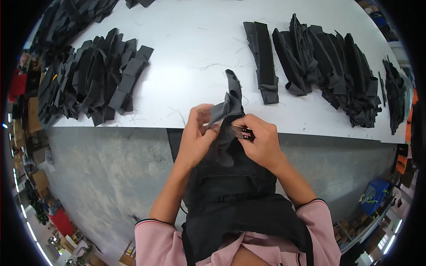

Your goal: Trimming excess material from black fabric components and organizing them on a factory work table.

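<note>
At the near edge of the table, my left hand [198, 131] pinches a dark grey folded fabric strip [229, 104]. The strip's narrow end points away over the white tabletop, and part of it lies behind my fingers. Close beside it on the right, my right hand [259, 138] is closed around small black-handled thread snips [244, 133], whose blades point left toward the fabric and are partly blurred. Whether the blades touch the cloth, I cannot tell. Below both hands hangs my black apron [230, 186].
On the white table [191, 66], a heap of dark fabric pieces [95, 80] lies at left, with another pile [42, 31] beyond. To the right are a flat stack of strips [262, 62] and a larger heap [333, 71]. Loose threads are scattered about. A blue crate [375, 196] stands on the floor.
</note>
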### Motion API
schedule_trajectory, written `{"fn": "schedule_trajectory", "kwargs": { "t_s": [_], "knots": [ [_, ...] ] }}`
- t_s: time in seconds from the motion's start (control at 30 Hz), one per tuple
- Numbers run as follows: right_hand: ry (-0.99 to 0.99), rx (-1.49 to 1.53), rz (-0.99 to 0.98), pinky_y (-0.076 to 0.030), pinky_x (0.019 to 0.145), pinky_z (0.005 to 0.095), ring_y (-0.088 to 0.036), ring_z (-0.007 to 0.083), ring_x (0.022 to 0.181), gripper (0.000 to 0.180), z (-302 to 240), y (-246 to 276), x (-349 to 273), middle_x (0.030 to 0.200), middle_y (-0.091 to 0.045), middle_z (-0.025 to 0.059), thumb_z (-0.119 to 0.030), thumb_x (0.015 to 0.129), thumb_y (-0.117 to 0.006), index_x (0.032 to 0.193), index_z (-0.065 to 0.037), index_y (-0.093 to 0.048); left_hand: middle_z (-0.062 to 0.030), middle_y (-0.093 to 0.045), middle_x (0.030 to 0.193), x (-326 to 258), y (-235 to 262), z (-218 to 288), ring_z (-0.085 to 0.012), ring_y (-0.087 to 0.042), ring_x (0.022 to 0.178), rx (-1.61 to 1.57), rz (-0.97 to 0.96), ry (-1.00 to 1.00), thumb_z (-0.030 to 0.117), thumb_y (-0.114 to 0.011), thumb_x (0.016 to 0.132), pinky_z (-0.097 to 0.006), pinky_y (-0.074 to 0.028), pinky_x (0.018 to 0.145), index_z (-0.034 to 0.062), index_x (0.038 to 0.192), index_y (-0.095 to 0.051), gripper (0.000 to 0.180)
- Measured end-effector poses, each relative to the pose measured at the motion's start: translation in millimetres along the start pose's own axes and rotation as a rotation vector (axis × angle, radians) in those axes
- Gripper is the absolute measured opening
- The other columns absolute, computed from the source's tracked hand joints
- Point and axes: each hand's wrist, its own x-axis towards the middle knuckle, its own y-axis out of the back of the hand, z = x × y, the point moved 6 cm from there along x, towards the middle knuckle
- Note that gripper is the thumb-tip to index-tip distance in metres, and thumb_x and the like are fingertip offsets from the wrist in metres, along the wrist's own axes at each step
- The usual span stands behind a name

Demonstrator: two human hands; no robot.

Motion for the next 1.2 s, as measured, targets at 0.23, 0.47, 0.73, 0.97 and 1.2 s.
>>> {"fn": "schedule_trajectory", "kwargs": {
  "t_s": [0.23,0.47,0.73,0.97,1.2],
  "knots": [
    [-0.223,0.271,-0.108,-0.042,0.053,0.0239,-0.054,0.0139,0.061,0.019,23.7,-5.7,11.3,0.074,-0.056,0.0070,0.001,0.072,-0.066,0.090,0.000,-0.060,-0.0061,-0.052,0.100,-11.4,-18.4,-17.0,-0.0118,-0.054,0.088,-0.379,-0.010,0.207,-0.004,-0.053,0.070,-0.025,-0.044,0.079,0.0051,0.123,-0.038,0.056],
    [0.028,-0.319,-0.003,-0.043,0.052,0.0301,-0.056,0.0192,0.063,0.031,-21.5,17.2,-17.0,0.089,-0.053,0.0051,-0.008,0.071,-0.070,0.100,-0.007,-0.060,-0.0092,-0.046,0.107,-12.8,-15.1,-6.3,-0.0127,-0.050,0.095,-0.296,0.206,0.034,-0.005,-0.053,0.075,-0.025,-0.044,0.078,0.0036,0.125,-0.028,0.057],
    [0.221,-0.578,-0.049,-0.040,0.049,0.0297,-0.050,0.0196,0.054,0.033,-38.8,6.4,-10.8,0.080,-0.052,0.0045,-0.008,0.068,-0.070,0.099,-0.006,-0.061,-0.0105,-0.046,0.105,-12.4,-17.7,1.3,-0.0131,-0.051,0.092,-0.206,0.244,-0.044,-0.006,-0.053,0.076,-0.026,-0.045,0.076,0.0032,0.128,-0.021,0.061],
    [0.270,-0.682,-0.068,-0.040,0.048,0.0288,-0.051,0.0183,0.054,0.028,-41.8,0.4,-12.7,0.076,-0.050,0.0047,-0.008,0.069,-0.068,0.096,-0.005,-0.061,-0.0121,-0.047,0.105,-11.8,-17.6,-2.2,-0.0133,-0.052,0.089,-0.214,0.245,-0.006,-0.005,-0.053,0.075,-0.026,-0.046,0.074,0.0028,0.129,-0.019,0.064],
    [0.095,-0.452,0.003,-0.042,0.048,0.0303,-0.055,0.0210,0.057,0.026,-32.0,13.5,-17.4,0.079,-0.052,0.0061,-0.006,0.071,-0.068,0.096,-0.005,-0.061,-0.0118,-0.048,0.103,-10.6,-13.6,-5.8,-0.0138,-0.053,0.089,-0.281,0.250,0.034,-0.004,-0.053,0.075,-0.026,-0.046,0.073,0.0031,0.130,-0.019,0.065]
  ]
}}
